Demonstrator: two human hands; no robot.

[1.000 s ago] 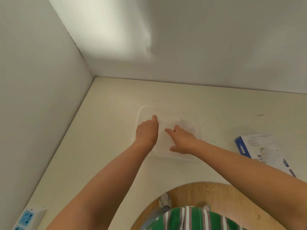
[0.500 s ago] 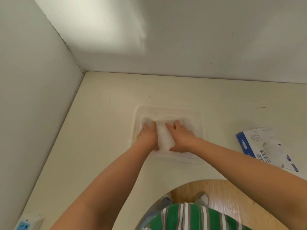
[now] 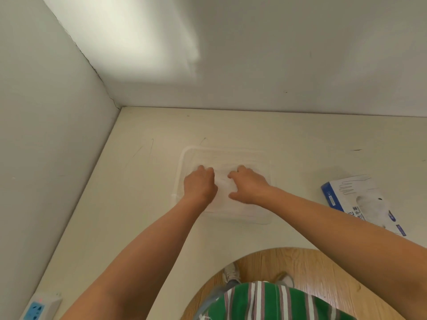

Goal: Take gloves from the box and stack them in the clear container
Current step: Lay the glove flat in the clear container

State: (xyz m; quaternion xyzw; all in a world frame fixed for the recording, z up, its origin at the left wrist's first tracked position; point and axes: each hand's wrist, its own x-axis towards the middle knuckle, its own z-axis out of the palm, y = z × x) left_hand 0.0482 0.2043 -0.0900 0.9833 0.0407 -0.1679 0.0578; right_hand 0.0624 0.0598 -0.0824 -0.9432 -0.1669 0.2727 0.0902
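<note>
Thin translucent glove lies in the shallow clear plastic container at twelve o'clock. Left hand and right hand bear down bent-fingered, flattening it, I judge; whether they grip it, I cannot tell.

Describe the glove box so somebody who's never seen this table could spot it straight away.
Start at the cream table in the corner of two white walls and look to its right side. The glove box lies flat there, right of the clear container and apart from it. Unlike the see-through container, it is blue and white with a glove outline drawn on top.
</note>
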